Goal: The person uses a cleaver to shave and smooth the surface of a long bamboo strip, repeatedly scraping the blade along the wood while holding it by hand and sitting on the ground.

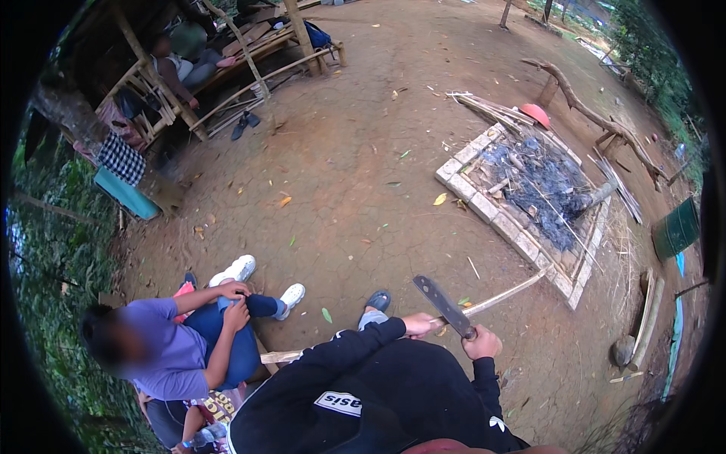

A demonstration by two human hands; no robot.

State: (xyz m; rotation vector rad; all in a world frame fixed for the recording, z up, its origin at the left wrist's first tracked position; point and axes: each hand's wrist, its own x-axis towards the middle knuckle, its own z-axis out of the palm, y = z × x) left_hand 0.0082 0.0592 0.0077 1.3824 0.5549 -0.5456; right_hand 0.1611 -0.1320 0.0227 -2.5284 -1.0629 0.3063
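My left hand (420,325) is closed around a pale wooden stick (505,293), perhaps split bamboo. The stick slants away to the right, its far end close to the brick edge of a fire pit. My right hand (482,343) grips a machete (440,303) by its handle. Its broad dark blade points up and left and crosses over the stick just right of my left hand. Whether the edge touches the stick I cannot tell. A pale piece of wood (281,356) shows left of my sleeve; my body hides where it leads.
Ahead right lies the brick-edged fire pit (484,209) with ash and charred wood. A seated person (170,333) is close on my left. Beyond are a bent-log rail (597,117), a green drum (675,229), logs (648,321) and a bamboo shelter (257,57) with another person.
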